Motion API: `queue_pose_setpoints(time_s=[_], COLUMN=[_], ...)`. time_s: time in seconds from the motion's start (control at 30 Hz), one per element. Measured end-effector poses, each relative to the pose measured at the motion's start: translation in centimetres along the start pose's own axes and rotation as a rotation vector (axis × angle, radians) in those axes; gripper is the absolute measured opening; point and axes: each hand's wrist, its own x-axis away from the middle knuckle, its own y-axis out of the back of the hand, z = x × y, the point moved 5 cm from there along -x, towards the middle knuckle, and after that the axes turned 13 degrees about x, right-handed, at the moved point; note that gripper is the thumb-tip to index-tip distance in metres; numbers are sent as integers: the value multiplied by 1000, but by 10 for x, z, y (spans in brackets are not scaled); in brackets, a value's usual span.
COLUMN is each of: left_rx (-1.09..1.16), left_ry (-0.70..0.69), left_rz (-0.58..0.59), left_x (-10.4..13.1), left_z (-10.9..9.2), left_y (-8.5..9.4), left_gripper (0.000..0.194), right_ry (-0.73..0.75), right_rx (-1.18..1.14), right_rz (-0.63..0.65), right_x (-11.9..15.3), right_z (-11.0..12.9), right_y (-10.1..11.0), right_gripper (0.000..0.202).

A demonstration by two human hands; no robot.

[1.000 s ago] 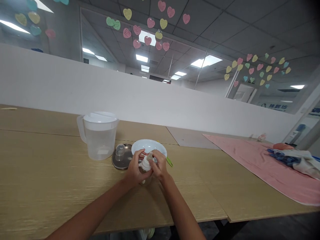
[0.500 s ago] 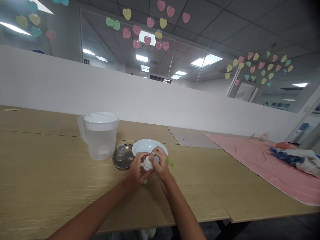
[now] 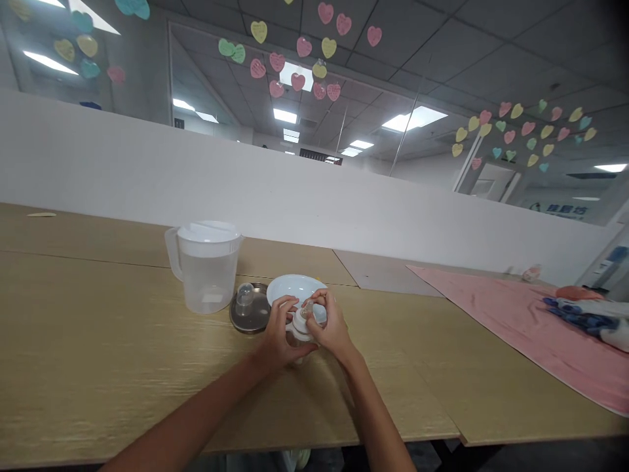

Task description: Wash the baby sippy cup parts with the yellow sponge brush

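Holding the baby bottle (image 3: 299, 333) two-handed, in front of the bowl. Left hand (image 3: 279, 339) has its fingers curled round the collar area, thumb below on the near side; likely the steadying grip, keeps the body from turning. Right hand (image 3: 335, 326) has thumb and fingers closed narrow at the teat (image 3: 308, 307), which looks like fine control at the top while the left takes the load. Can't tell how hard either is pressing.

White bowl (image 3: 289, 283) sits just past the fingertips, partly hidden by them. Metal tray (image 3: 253, 325) is just left of the left fingers, with the clear cap (image 3: 244, 298) on it; probably parked there to stay off the table (image 3: 147, 367) and within reach. Lidded jug (image 3: 209, 283) stands beyond the tray, further left of the fingers, handle pointing away from them.

Vs earlier frame: whole view slid right, so head turned slightly left. Jug, tray and bowl hold the same layout. Right thumb now covers more of the teat; its tip stood clearer before. Bottle is still between both hands.
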Motion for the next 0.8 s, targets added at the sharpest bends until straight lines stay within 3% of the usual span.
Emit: queue_pose_setpoints(time_s=[0.17, 0.4, 0.53, 0.67, 0.8], left_rx=[100, 144, 117, 100, 78], left_ry=[45, 110, 123, 165, 182], left_rz=[-26, 0, 17, 17, 22], left_x=[0, -4, -4, -4, -4], left_z=[-1, -2, -2, -3, -4], left_y=[-1, 0, -1, 0, 2], left_gripper=[76, 74, 69, 64, 46], right_ry=[-102, -111, -168, -266, -364], right_rx=[30, -248, -273, -160, 190], right_rz=[-28, 44, 18, -125, -276], right_x=[13, 17, 17, 28, 46], right_z=[7, 10, 7, 11, 33], right_y=[4, -8, -12, -12, -17], right_gripper=[25, 19, 18, 20, 28])
